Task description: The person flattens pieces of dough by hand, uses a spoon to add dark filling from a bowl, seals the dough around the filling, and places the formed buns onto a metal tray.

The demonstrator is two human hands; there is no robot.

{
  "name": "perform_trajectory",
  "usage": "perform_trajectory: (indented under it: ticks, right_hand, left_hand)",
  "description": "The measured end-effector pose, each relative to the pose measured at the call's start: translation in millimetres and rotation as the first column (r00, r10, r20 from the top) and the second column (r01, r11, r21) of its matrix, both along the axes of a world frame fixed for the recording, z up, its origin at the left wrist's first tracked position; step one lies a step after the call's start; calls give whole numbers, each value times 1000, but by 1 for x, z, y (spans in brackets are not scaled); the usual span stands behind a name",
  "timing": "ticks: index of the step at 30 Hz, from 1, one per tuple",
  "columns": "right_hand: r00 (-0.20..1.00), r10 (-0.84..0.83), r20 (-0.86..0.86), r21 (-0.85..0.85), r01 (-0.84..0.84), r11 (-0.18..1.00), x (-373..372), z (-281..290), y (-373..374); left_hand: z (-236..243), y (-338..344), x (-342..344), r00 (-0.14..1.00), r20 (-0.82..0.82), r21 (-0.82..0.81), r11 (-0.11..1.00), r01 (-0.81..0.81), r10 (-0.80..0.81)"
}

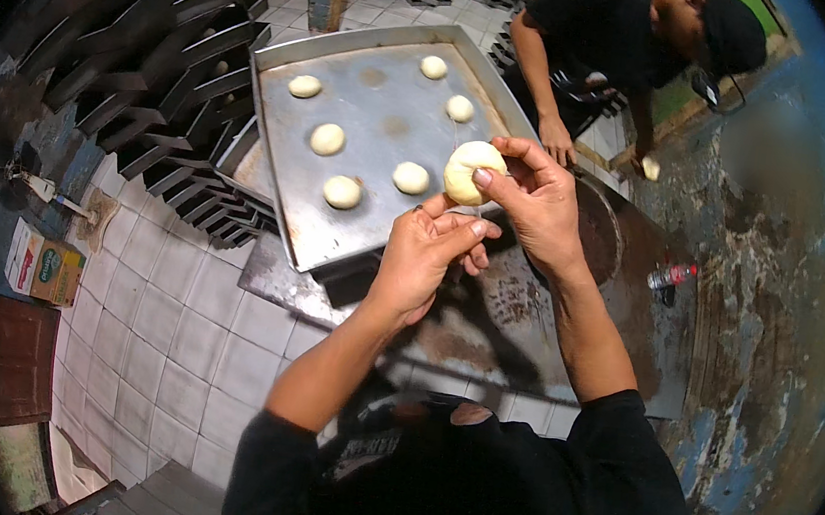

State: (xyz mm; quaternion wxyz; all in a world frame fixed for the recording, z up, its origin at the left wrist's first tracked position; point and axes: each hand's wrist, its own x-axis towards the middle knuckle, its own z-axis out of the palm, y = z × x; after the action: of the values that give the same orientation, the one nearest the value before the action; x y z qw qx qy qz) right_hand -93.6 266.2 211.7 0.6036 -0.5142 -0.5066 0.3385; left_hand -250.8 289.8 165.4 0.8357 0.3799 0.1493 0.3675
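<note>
My right hand (544,206) pinches a pale, round piece of dough (470,170) between thumb and fingers, with the thumb pressed on its face. Just below it, my left hand (427,259) is closed, thumb against curled fingers. Its index fingertip is at the dough's lower edge; whether it grips something thin, I cannot make out. Both hands are above the near right corner of a large metal baking tray (278,193). Several smooth dough balls lie spaced apart on it, among them one ball (411,178) close to my hands and another ball (342,192) farther left.
The tray rests over a stained dark worktop (574,345), where a clear bottle with a red cap (672,276) lies. At the far right a co-worker (606,47) bends over, holding a pale piece (650,168). Stacked metal trays (152,59) rise at left, above a cardboard box (45,264).
</note>
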Motion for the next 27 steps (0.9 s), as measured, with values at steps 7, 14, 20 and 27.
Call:
perform_trajectory:
  ticks: [7,14,20,27]
  right_hand:
    - [995,-100,-26,10,100,995,63,-33,-146]
    - [960,-261,102,-50,267,962,124,-116,-289]
    - [787,-291,543,-121,417,901,95,-185,-343]
    - [837,-408,365,-7,440,898,81,-191,-397]
  left_hand:
    - [-58,-116,31,941,-339,65,997,34,-10]
    - [-363,-251,-172,-231,-761,217,572,791,607]
    - [-248,-293,-8,497,-861,245,945,216,109]
    - [-146,-348,141,842,-505,151,980,-127,187]
